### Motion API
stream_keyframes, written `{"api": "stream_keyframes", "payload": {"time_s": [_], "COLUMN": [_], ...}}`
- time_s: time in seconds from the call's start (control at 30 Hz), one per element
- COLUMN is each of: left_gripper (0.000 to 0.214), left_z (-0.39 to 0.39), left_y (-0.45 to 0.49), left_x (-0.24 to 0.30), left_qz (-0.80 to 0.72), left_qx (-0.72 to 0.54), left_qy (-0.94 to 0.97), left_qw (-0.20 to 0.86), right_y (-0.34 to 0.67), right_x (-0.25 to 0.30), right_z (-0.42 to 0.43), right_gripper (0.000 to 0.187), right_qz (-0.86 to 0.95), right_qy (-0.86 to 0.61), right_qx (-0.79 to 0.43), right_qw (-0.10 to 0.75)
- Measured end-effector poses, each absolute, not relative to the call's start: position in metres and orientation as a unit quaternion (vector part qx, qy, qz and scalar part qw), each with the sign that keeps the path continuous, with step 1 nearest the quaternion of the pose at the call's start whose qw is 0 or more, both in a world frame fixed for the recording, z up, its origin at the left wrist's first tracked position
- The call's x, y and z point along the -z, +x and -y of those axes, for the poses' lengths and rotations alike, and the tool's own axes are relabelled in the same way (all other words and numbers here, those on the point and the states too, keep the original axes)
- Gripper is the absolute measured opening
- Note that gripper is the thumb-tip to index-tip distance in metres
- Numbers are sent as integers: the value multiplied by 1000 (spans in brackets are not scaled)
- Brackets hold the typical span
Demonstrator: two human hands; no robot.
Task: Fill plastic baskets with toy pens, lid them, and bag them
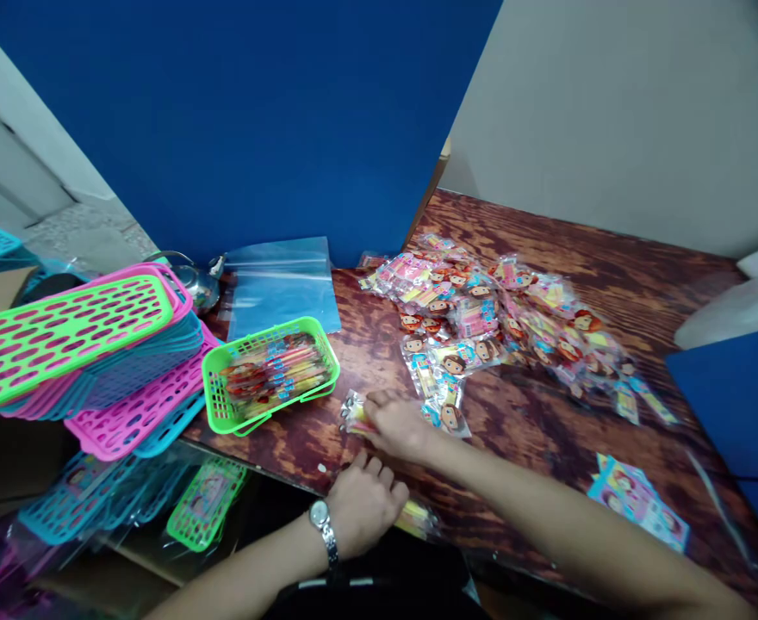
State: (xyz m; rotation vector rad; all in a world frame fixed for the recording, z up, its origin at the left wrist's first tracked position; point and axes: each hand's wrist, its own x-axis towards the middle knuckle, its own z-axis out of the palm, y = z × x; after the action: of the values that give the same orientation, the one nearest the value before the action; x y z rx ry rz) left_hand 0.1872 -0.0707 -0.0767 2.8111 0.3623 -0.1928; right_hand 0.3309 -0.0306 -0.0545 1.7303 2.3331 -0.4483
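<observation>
My right hand (397, 426) is closed on a small clear packet (355, 413), which pokes out past the fingers just above the table. Close below it, my left hand (364, 506), with a silver watch on the wrist, has its fingers curled. From under its right side sticks another clear packet (421, 520) with yellow contents; the fingers' hold on it is partly hidden. A green basket (224, 422) to the left carries rows of similar packets standing close together. Beyond my right hand spreads a loose heap of cartoon-character packets (475, 314).
Stacked green, pink and blue baskets (69, 336) lean over the table's left side. Clear plastic bags (282, 284) lie behind the green basket, near a metal kettle (198, 284). Printed cards (641, 504) lie at right. A blue panel (256, 120) rises at the back.
</observation>
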Motion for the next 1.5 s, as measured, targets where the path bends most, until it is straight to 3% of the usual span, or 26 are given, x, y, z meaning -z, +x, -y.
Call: {"api": "stream_keyframes", "payload": {"time_s": [0.1, 0.2, 0.3, 0.37, 0.47, 0.6, 0.7, 0.8, 0.9, 1.1, 1.17, 1.23, 1.4, 1.5], "left_gripper": [15, 18, 14, 12, 9, 9, 9, 9, 10, 10, 11, 11, 11, 11], "left_z": [73, 74, 74, 72, 71, 71, 72, 71, 69, 66, 66, 66, 64, 63], "left_y": [187, 186, 186, 186, 187, 187, 186, 185, 186, 189, 189, 189, 190, 191], "left_x": [78, 79, 77, 74, 69, 69, 70, 72, 72, 71, 71, 72, 70, 70], "left_qz": [-126, -137, -139, -134, -132, -135, -139, -145, -156, -167, -165, -163, -163, -158], "left_qx": [63, 59, 68, 72, 76, 93, 95, 101, 108, 117, 116, 116, 119, 125], "left_qy": [980, 980, 978, 978, 978, 976, 975, 973, 969, 967, 968, 968, 967, 967], "left_qw": [140, 132, 137, 144, 146, 141, 143, 149, 155, 152, 151, 154, 154, 156], "right_y": [306, 306, 333, 358, 384, 380, 369, 372, 379, 371, 370, 373, 379, 375], "right_x": [68, 62, 34, 14, 7, 45, 71, 70, 61, 63, 63, 62, 63, 66], "right_z": [33, 29, 25, 25, 41, 83, 101, 98, 85, 74, 73, 72, 72, 71], "right_gripper": [27, 34, 19, 19, 22, 17, 24, 33, 30, 32, 44, 56, 46, 56], "right_qz": [-794, -800, -756, -735, -774, -810, -805, -778, -739, -724, -724, -710, -668, -663], "right_qy": [588, 561, 549, 562, 557, 560, 571, 613, 658, 666, 660, 671, 709, 708], "right_qx": [126, 211, 310, 316, 283, 162, 88, 99, 131, 128, 147, 166, 200, 225], "right_qw": [89, -36, -177, -211, -107, 67, 131, 100, 57, 124, 135, 135, 106, 96]}}
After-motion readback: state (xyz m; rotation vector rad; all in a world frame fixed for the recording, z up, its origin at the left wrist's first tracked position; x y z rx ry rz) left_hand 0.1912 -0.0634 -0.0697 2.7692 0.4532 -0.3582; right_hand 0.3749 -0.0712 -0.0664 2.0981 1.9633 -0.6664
